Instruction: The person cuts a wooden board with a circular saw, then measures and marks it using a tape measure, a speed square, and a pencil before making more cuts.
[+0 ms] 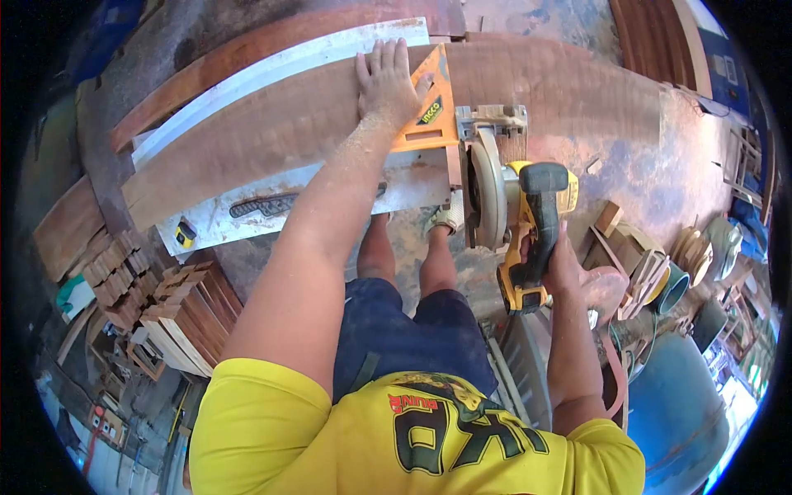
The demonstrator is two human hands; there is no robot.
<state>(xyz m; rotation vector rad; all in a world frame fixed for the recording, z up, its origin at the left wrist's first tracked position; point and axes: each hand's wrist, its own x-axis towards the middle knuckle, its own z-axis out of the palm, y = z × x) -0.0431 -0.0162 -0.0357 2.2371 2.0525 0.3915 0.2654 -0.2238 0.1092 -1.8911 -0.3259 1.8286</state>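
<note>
My left hand [386, 82] lies with its fingers stretched out flat on a long brown wooden plank [272, 124]. Its thumb rests on an orange triangular speed square [437, 103], which sits across the plank. My right hand [564, 266] is closed around the rear handle of a yellow and black circular saw [540, 210]; the fingers are partly hidden behind the handle. The saw's base is at the right edge of the square, over the plank's near side. Whether the blade touches the wood is hidden by the guard.
A white dusty board [223, 219] supports the plank and carries a yellow tape measure [185, 234] and a dark slotted strip [262, 205]. Stacked wooden blocks [186, 313] stand at left. Offcuts [635, 256] and a blue container [676, 412] are at right.
</note>
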